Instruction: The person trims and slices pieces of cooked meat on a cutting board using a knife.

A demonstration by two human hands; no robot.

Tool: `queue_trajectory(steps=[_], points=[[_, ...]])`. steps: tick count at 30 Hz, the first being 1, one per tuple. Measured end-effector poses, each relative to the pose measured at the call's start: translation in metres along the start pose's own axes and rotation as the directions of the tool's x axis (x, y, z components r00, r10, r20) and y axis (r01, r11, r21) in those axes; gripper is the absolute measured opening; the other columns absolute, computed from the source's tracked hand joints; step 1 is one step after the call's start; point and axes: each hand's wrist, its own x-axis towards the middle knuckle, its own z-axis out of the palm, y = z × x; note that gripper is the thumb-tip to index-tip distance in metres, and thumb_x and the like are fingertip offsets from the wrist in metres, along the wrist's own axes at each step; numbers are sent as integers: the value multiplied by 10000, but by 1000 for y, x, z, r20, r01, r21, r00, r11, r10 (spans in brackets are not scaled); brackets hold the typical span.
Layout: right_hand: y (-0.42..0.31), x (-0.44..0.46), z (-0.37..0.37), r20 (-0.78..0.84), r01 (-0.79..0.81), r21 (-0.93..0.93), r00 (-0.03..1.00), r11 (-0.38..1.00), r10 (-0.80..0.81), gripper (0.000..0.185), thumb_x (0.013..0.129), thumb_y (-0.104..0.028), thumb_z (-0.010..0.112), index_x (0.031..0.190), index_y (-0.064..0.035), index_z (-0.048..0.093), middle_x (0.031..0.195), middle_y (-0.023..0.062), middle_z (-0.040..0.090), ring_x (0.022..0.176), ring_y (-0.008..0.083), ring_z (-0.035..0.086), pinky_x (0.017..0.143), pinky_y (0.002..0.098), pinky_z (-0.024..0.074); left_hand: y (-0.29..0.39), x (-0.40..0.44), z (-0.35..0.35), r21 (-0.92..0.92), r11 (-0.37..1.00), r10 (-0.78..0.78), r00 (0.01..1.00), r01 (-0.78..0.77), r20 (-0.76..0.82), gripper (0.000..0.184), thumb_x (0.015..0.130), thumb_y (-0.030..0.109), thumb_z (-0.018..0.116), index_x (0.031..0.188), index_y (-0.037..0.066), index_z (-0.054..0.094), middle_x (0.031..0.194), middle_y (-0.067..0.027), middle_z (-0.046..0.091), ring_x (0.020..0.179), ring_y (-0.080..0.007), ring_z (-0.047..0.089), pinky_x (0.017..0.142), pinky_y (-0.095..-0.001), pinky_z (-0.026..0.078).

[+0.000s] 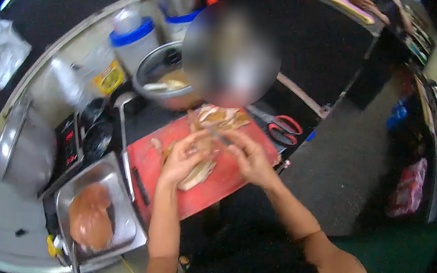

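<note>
While the left hand [181,157] pinches meat [208,150] between the hands, the right hand [246,157] curls close beside it, its grip too blurred to tell; working low over the red board [227,182] beneath them should likely give steadier, cleaner control.

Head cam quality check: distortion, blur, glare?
Head view: strong fisheye bowing, black corners; round blurred patch beyond the red board, content unreadable. Head view: hands a bit soft, detail between the fingers unclear. Head view: bright highlights on the metal pot and the raw meat; dark surfaces lose detail.
</note>
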Motion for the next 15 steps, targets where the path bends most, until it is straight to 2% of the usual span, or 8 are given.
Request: queue_trajectory(steps=[1, 2, 5, 8, 11, 14, 15], points=[[2, 0, 3, -10, -30, 105, 999, 994, 32, 337, 912, -37, 508, 1246, 7, 522, 1243, 149, 576, 1188, 229, 526, 1005, 349, 399, 3, -2, 3, -120, 993, -12, 1000, 14, 13, 551, 826, -65, 588, 1347, 35, 437, 1176, -94, 606, 1002, -135, 607, 868, -283, 504], [-4, 1, 1, 18, -59, 136, 998, 989, 57, 344, 916, -38, 498, 1257, 8, 508, 1245, 143, 568, 1191, 228, 517, 1012, 350, 391, 6, -2, 6, -238, 971, -12, 1000, 18, 25, 595, 833, -67, 583, 1384, 56, 393, 1184, -89, 597, 1016, -134, 598, 863, -285, 505], [-3, 1, 4, 62, -47, 67, 997, 997, 42, 389, 922, -44, 488, 1307, -3, 456, 1283, 143, 536, 1217, 235, 495, 1022, 354, 381, 2, 2, 8, -305, 944, 128, 992, -125, -7, 681, 810, -39, 627, 1416, 36, 326, 1252, -87, 541, 1045, -155, 588, 879, -290, 507], [-12, -2, 11, 109, -143, 176, 986, 974, 125, 415, 917, -49, 502, 1327, -22, 441, 1284, 157, 544, 1204, 252, 519, 1004, 362, 403, -2, 3, 2, -267, 960, 103, 993, -82, 65, 698, 805, -50, 628, 1423, 48, 321, 1235, -62, 548, 1064, -145, 573, 905, -275, 484], [-10, 1, 10, 189, -117, -38, 974, 992, 122, 414, 908, -43, 515, 1319, -41, 461, 1287, 170, 545, 1183, 269, 544, 982, 367, 424, -8, 4, 2, -285, 954, 121, 990, -96, 72, 677, 805, -63, 618, 1412, 53, 341, 1212, -51, 558, 1065, -139, 571, 930, -265, 462], [-11, 3, 7, 188, -50, -234, 978, 971, 95, 391, 902, -29, 516, 1291, -49, 494, 1249, 174, 572, 1127, 297, 583, 937, 368, 456, -6, 4, 3, -224, 968, 131, 990, -115, 55, 643, 810, -56, 614, 1393, 52, 365, 1209, -64, 560, 1070, -138, 569, 932, -277, 465], [-9, 3, 6, 174, -40, -237, 981, 971, 83, 377, 902, -31, 518, 1279, -47, 503, 1220, 166, 590, 1109, 285, 594, 923, 366, 465, -8, 4, 3, -227, 968, 125, 990, -107, 65, 633, 814, -54, 608, 1389, 51, 367, 1205, -66, 562, 1065, -139, 572, 927, -280, 469]])
